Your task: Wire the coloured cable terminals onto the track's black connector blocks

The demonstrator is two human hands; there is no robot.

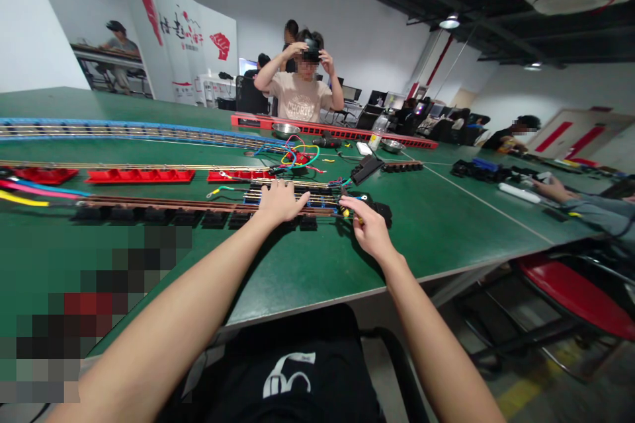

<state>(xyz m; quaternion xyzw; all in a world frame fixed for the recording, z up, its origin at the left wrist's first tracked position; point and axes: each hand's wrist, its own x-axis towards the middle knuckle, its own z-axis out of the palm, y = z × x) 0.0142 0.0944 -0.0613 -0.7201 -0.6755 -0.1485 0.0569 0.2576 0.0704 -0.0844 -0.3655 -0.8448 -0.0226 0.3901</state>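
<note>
My left hand [282,203] lies with its fingers spread on a long rail assembly [228,206] of brown and metal strips with black supports underneath. At the right end of that assembly, my right hand [368,225] has its fingers bent around a small yellow and dark item [346,210], too small to name. Short wires with ring terminals stick out near both hands, a green one [223,190] to the left. Just behind the assembly are red holders [141,176] under thin metal rails.
A blue curved track [99,129] and a red slotted bar [347,132] lie farther back. Coloured wires, metal bowls [286,130], a bottle [378,132] and a black block [366,170] stand beyond my hands. A person [303,89] faces me; another person's hand [553,189] is at right.
</note>
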